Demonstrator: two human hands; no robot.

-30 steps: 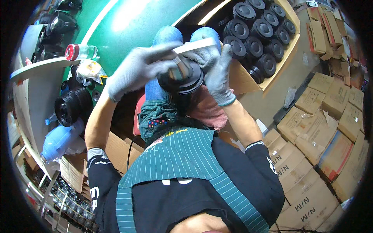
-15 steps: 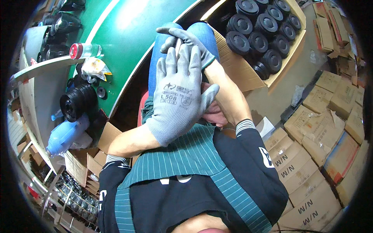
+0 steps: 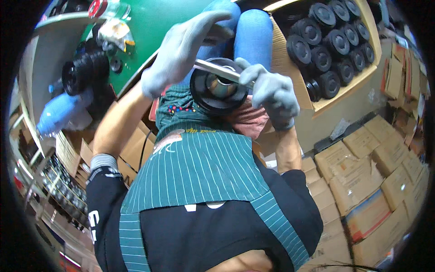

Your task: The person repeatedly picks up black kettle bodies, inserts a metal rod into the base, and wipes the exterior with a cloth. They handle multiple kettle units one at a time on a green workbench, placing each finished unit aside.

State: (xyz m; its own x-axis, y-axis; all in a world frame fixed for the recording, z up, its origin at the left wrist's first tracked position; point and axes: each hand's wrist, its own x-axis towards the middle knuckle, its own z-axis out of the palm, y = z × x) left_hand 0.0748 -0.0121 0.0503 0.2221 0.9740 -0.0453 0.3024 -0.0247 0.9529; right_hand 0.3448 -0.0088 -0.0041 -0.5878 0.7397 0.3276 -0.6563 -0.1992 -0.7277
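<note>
Your left hand [image 3: 181, 45], in a grey knit glove, sits at about eleven o'clock in the head view, fingers stretched long and loosely spread, its palm side resting on the far end of a flat, pale metal strip [image 3: 217, 70]. Your right hand [image 3: 272, 93], gloved alike, is curled shut around the strip's near end at about one o'clock. The strip lies across the top of a round black speaker [image 3: 217, 90] with a shiny metal centre, held over your lap just above the striped teal apron [image 3: 199, 177]. At two o'clock an open cardboard box [image 3: 337, 93] holds rows of similar black round parts; brown cartons [image 3: 362, 181] stack at four o'clock. Half a second ago your left palm blocked the view; now it has dropped back to the strip and the speaker shows again.
</note>
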